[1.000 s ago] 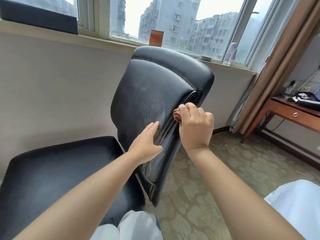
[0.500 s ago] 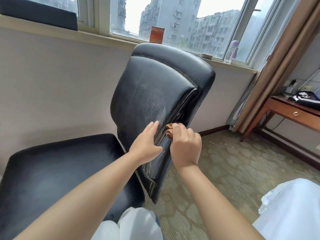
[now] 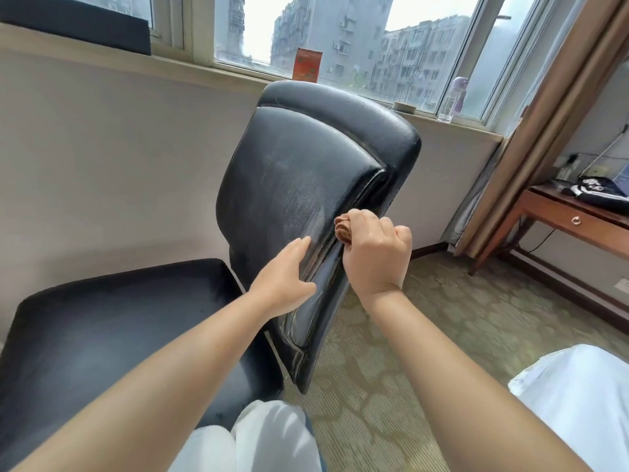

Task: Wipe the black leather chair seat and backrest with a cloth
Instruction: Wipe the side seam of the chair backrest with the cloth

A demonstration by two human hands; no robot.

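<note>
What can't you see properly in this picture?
- Cloth: head view, mostly hidden inside the right hand.
- Chair seat: its near part is covered by the left arm.
- Backrest: its rear side faces away.
- Red box on the windowsill: print too small to read.

A patterned green-beige carpet [image 3: 442, 321] carries the black leather chair, whose seat [image 3: 112, 328] sits at about 8 o'clock and whose backrest [image 3: 306, 185] rises near the centre. On the carpet at 3 o'clock stands a wooden desk [image 3: 575, 221] with a dark bag [image 3: 599, 192] on top. A window sill [image 3: 452, 126] runs across 12 to 1 o'clock, bearing an orange box [image 3: 307, 64], a small round dish [image 3: 403, 106] and a clear bottle with a purple cap [image 3: 454, 98]
</note>
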